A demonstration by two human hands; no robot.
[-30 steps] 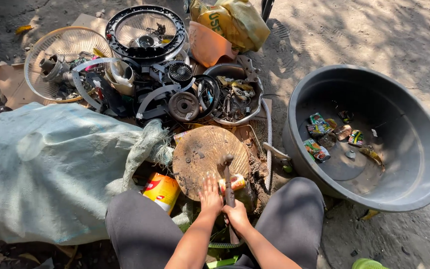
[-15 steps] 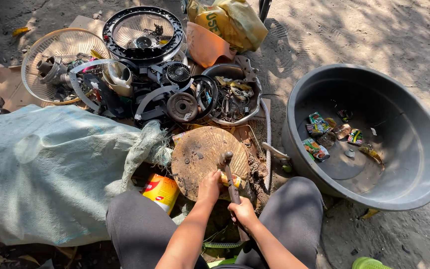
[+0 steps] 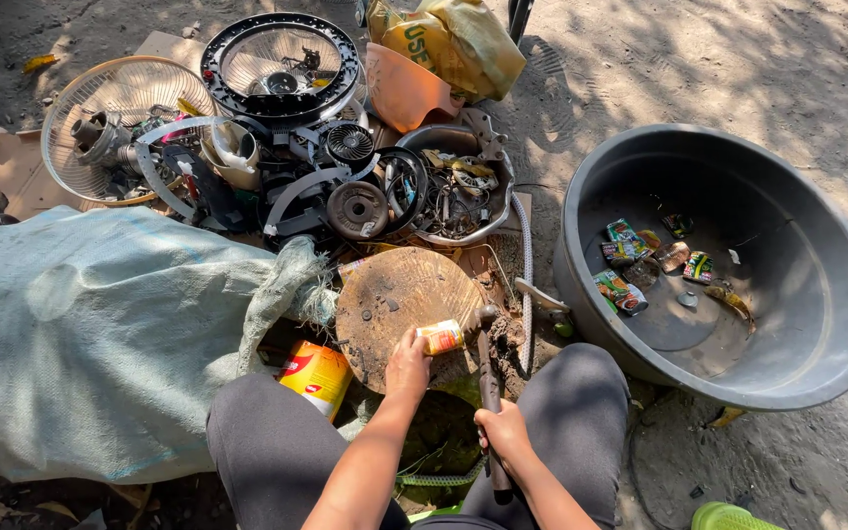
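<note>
Right hand [image 3: 504, 432]: clenched around the handle of a hammer [image 3: 489, 378], whose head lies at the edge of the wooden block.
Left hand [image 3: 408, 361]: fingers curled on a small crushed can [image 3: 441, 337], pinning it on its side.
Wooden block [image 3: 399, 294]: round, worn, between the knees; the can rests on its near edge.
Grey basin [image 3: 817, 294]: to the right, holding flattened cans.
White sack [image 3: 90, 334]: left, bulging.
Fan parts [image 3: 282, 59]: piled farthest off.

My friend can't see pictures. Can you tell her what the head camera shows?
A seated person's left hand holds a small can on a round wooden block while the right hand grips a hammer. Fan scrap and a grey basin lie nearby.
</note>
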